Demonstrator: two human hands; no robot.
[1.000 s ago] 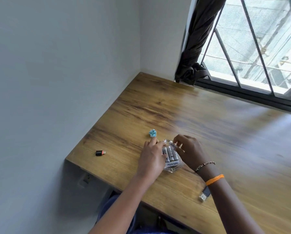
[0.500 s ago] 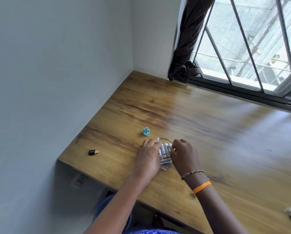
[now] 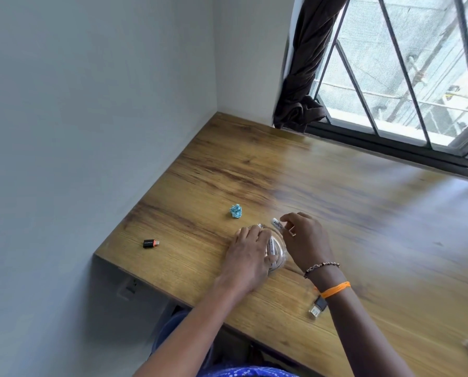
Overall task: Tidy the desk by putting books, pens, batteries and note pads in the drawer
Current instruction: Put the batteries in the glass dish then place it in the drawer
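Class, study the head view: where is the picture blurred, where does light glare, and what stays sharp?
Head view: the desk smears with motion blur toward the right; daylight from the window leaves a pale sheen across the wood; the blue paper ball and black adapter at left stay fairly sharp.

Domestic room, study corner: a wood-grain laminate surface (image 3: 254,164) fitted into plain white walls (image 3: 91,104), beneath a black-framed barred window (image 3: 406,85) with a tied-back dark brown curtain (image 3: 306,72).
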